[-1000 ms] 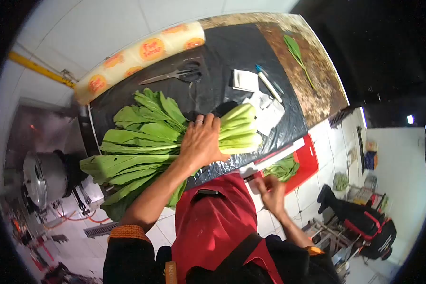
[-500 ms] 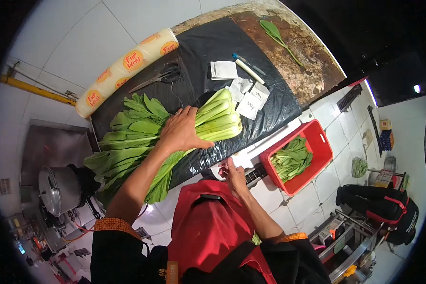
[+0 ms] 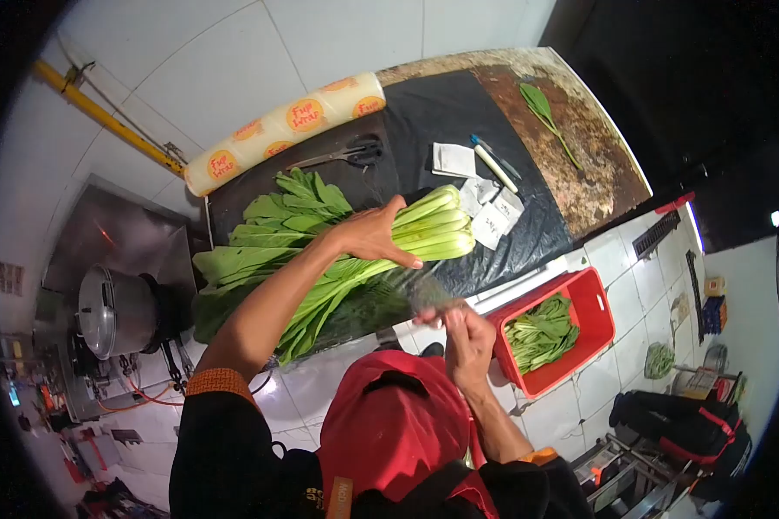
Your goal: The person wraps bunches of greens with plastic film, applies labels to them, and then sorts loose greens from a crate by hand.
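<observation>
A big bunch of leafy greens point(image 3: 320, 268) lies on the black plastic sheet point(image 3: 537, 233), pale stems toward the right and leaves toward the left. My left hand point(image 3: 376, 233) is wrapped over the stems, thumb toward me. My right hand point(image 3: 463, 342) is beside the table's near edge, fingers pinched together on something blurred and see-through, maybe thin plastic, that reaches toward the bunch. Right of the stems lie small paper labels point(image 3: 492, 223), a paper pad point(image 3: 453, 159) and a white marker point(image 3: 496, 168). Scissors point(image 3: 346, 156) rest behind the leaves.
A wrap roll point(image 3: 294, 121) lies along the back edge. One loose leaf point(image 3: 541, 108) is on the worn board. A red crate point(image 3: 593, 324) of greens stands at the lower right. A pot point(image 3: 117, 311) is at the left. A person point(image 3: 684, 424) is at the far right.
My right hand has risen from below the table edge, with something thin and blurred now stretching from its fingers. My left hand stays on the stems. The camera view has shifted.
</observation>
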